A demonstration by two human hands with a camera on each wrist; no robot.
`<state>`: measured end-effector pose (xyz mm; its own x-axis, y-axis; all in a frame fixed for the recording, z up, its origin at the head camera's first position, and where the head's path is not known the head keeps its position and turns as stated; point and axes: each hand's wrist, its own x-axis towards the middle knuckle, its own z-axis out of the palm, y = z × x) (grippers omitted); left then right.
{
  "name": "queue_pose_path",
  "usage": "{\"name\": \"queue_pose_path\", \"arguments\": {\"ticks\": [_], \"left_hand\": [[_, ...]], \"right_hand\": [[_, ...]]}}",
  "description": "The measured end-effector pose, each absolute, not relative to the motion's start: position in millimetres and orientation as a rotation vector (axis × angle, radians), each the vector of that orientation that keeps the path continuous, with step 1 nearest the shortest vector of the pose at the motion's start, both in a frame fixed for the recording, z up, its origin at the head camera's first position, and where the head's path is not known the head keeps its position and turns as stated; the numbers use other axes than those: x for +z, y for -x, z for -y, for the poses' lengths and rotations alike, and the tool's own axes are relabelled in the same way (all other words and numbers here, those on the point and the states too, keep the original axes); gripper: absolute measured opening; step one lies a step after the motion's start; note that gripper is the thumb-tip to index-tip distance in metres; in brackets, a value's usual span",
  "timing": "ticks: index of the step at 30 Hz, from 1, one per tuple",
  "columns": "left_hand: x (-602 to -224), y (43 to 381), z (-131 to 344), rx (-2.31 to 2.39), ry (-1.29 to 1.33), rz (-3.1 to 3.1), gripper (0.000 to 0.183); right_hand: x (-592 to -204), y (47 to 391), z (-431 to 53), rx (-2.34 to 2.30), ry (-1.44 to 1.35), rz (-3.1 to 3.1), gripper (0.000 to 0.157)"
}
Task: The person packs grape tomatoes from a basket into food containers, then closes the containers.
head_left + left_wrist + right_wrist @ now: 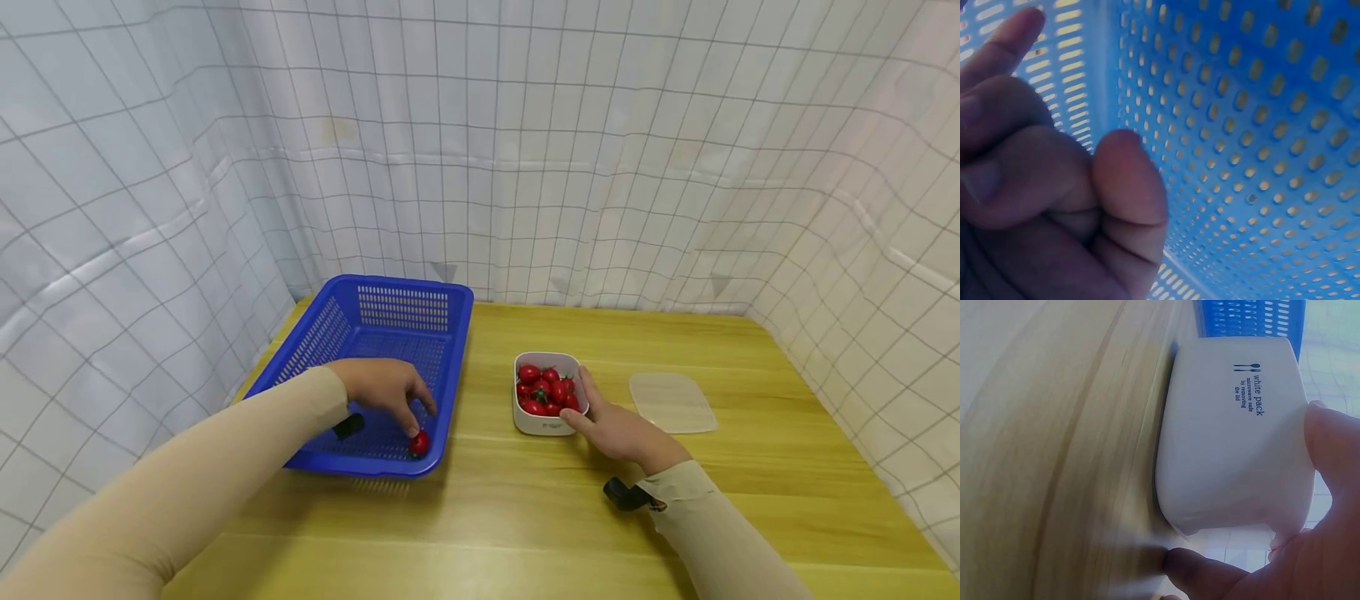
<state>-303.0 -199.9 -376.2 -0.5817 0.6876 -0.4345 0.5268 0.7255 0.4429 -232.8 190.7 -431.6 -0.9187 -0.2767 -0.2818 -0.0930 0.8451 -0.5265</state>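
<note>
My left hand (386, 390) reaches down inside a blue plastic basket (462, 350), its thumb tip right beside a red cherry tomato (418, 443) near the basket's front right corner. In the left wrist view the thumb and bent fingers (1007, 172) show no tomato between them. A white square container (545, 427) full of cherry tomatoes (542, 392) stands on the table right of the basket. My right hand (618, 427) holds it at the right side, thumb on the rim and fingers along the outer wall. Printed text marks the container (1229, 444) in the right wrist view.
A translucent lid (672, 402) lies flat on the wooden table (480, 533) to the right of the container. White curtains with a grid pattern (525, 167) hang behind the table and at both sides.
</note>
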Motion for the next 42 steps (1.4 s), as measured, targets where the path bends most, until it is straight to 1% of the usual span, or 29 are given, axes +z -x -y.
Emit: {"name": "queue_pose_path", "arguments": {"ticks": [7,12,24,32,42], "left_hand": [[-378,301,198,0.3,-0.864,-2.3,0.038],[-382,300,195,0.236,-0.89,-2.323,0.036],[-388,299,193,0.203,-0.866,-2.347,0.018],[-387,298,191,0.23,-0.855,-2.331,0.02],[-387,303,197,0.264,-0.872,-2.367,0.014]], "right_hand": [[-431,232,-190,-0.74,0.274,-2.665,0.098],[-430,232,-191,-0.721,0.271,-2.672,0.099],[-429,232,-192,-0.728,0.277,-2.668,0.1],[-430,233,-193,-0.729,0.278,-2.666,0.1],[-430,232,-192,-0.754,0.282,-2.656,0.099]]}}
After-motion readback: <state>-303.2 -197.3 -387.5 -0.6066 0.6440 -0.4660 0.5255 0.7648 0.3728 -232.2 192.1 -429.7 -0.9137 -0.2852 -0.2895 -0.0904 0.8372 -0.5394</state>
